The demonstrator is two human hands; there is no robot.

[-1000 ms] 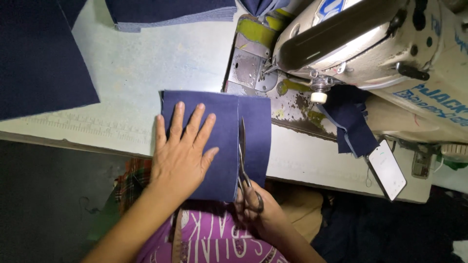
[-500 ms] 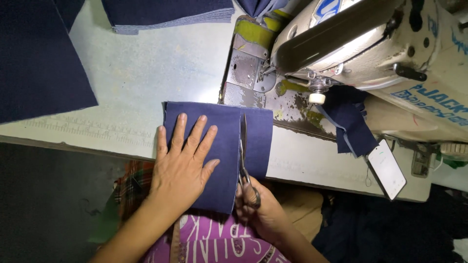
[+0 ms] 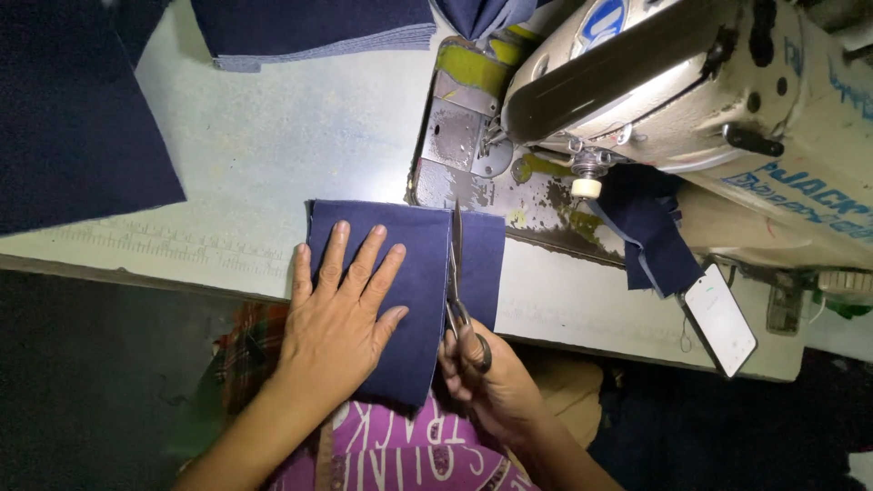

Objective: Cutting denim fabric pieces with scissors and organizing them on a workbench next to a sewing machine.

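A dark blue rectangular fabric piece [image 3: 411, 264] lies over the front edge of the pale table [image 3: 273, 155]. My left hand [image 3: 341, 309] presses flat on its left part, fingers spread. My right hand [image 3: 482, 377] grips a pair of scissors [image 3: 456, 282] by the handles below the table edge. The blades point away from me and run up through the cloth, leaving a narrow strip [image 3: 483, 264] on their right. The blade tips reach the cloth's far edge.
A cream industrial sewing machine [image 3: 691, 100] fills the upper right, with a dark blue cloth scrap [image 3: 650, 232] hanging under its needle. A white phone [image 3: 720, 320] lies near the front edge. Dark fabric stacks sit at the far left [image 3: 73, 127] and top [image 3: 318, 27].
The scissors have advanced up the cloth away from me, so the cut is longer. My left hand stays flat on the fabric; the view has shifted slightly.
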